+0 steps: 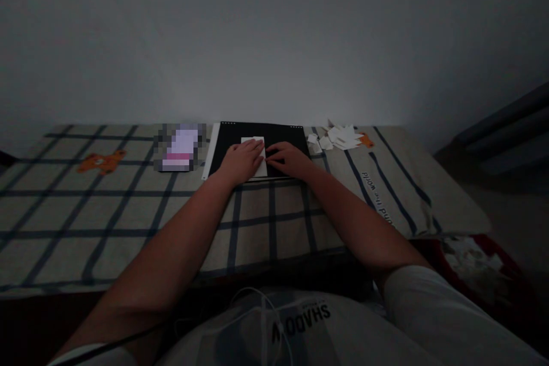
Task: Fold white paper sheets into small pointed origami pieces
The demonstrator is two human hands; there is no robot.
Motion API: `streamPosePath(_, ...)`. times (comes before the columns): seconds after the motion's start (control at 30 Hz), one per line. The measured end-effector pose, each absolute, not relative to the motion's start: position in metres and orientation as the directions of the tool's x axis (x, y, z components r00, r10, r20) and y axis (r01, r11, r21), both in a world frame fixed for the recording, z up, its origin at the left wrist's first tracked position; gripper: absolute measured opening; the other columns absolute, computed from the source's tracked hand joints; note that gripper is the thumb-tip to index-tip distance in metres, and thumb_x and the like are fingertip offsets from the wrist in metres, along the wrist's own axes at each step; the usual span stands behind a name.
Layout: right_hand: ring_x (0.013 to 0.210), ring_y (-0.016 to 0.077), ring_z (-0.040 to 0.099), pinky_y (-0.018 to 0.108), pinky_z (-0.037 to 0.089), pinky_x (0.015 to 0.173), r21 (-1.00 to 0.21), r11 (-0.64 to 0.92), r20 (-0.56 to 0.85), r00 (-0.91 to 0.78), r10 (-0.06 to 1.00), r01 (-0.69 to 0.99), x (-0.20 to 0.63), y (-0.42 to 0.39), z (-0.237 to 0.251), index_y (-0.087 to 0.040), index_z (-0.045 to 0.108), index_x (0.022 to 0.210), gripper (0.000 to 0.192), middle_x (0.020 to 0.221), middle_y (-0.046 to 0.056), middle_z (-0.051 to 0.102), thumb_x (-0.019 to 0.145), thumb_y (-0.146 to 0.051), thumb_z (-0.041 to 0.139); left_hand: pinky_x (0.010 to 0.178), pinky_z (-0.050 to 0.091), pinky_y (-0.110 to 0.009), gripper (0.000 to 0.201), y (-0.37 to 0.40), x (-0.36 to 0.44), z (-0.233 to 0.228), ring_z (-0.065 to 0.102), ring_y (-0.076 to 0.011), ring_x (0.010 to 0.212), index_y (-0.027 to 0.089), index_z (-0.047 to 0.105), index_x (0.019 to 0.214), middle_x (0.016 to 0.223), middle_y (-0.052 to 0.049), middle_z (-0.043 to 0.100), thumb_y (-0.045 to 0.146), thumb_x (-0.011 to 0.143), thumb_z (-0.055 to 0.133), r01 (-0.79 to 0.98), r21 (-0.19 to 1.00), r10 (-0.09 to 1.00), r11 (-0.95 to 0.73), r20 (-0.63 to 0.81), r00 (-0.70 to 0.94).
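Observation:
A small white piece of paper [261, 171] lies on a black flat sheet or pad [278, 130] with rows of small holes along its far edge. My left hand [243, 161] rests flat over the paper, fingers stretched toward its right side, hiding much of it. Close by on the right, my right hand [289, 159] has its thumb and forefinger apart, their tips at the paper's right edge. Whether those tips touch the paper I cannot tell.
A checked cloth [197, 211] covers the table. A phone-like device [182, 146], partly blurred out, lies to the left. Several white paper scraps [343, 137] are heaped right of the pad. Below the table's right end, a red container [510, 263] holds crumpled paper. A wall stands behind.

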State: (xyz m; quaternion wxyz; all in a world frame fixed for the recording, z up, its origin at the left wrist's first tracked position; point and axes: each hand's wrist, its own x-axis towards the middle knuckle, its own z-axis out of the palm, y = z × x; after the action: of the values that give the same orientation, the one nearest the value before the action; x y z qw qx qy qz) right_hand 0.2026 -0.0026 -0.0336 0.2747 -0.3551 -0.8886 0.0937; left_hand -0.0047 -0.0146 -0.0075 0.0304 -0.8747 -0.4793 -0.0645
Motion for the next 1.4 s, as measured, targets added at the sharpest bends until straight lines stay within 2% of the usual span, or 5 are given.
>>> streamPosePath(0.33,0.105,0.023,0.063,0.042,0.05,0.098,-0.341,0.816,0.45,-0.681,0.578,0.467,0.204,-0.012,-0.021,-0.02,0.08,0.089,0.015,0.104,0.009,0.074,0.088,-0.022,0.066,0.115,0.034,-0.046,0.05,-0.016,-0.005,-0.006,0.038,-0.0224,0.147,0.021,0.045,0.151,0.16,-0.005,0.042,0.034,0.104,0.034,0.843,0.026,0.838,-0.537,0.133,0.529)
streamPosePath(0.53,0.112,0.0227,0.06,0.041,0.049,0.101,-0.347,0.756,0.396,-0.644,0.655,0.556,0.203,-0.014,-0.021,-0.019,0.077,0.109,0.025,0.116,0.01,0.072,0.093,-0.021,0.058,0.115,0.034,-0.047,0.05,-0.014,-0.005,-0.008,0.038,-0.0234,0.147,0.023,0.046,0.151,0.159,-0.006,0.044,0.034,0.104,0.034,0.835,0.053,0.831,-0.548,0.156,0.535)
streamPosePath(0.7,0.118,0.0258,0.059,0.044,0.047,0.103,-0.295,0.698,0.378,-0.591,0.713,0.653,0.201,-0.011,-0.024,-0.018,0.073,0.121,0.032,0.125,0.013,0.069,0.095,-0.034,0.061,0.116,0.033,-0.046,0.049,-0.012,-0.005,-0.01,0.038,-0.0228,0.147,0.026,0.045,0.151,0.16,-0.005,0.043,0.033,0.104,0.034,0.836,0.063,0.833,-0.545,0.154,0.531)
streamPosePath(0.93,0.123,0.0272,0.057,0.043,0.045,0.104,-0.219,0.674,0.324,-0.598,0.733,0.706,0.196,-0.015,-0.02,-0.019,0.075,0.117,0.03,0.131,0.011,0.067,0.095,-0.035,0.062,0.116,0.033,-0.047,0.049,-0.013,-0.004,-0.006,0.038,-0.0236,0.147,0.024,0.045,0.151,0.16,-0.006,0.043,0.038,0.106,0.032,0.845,0.077,0.845,-0.53,0.129,0.519)
streamPosePath(1.4,0.127,0.0254,0.056,0.044,0.044,0.106,-0.252,0.69,0.348,-0.602,0.718,0.678,0.193,-0.013,-0.023,-0.019,0.074,0.118,0.028,0.131,0.011,0.067,0.097,-0.03,0.06,0.115,0.034,-0.048,0.049,-0.011,-0.005,-0.007,0.037,-0.0227,0.148,0.024,0.046,0.151,0.16,-0.005,0.043,0.033,0.104,0.032,0.842,0.079,0.844,-0.533,0.118,0.523)
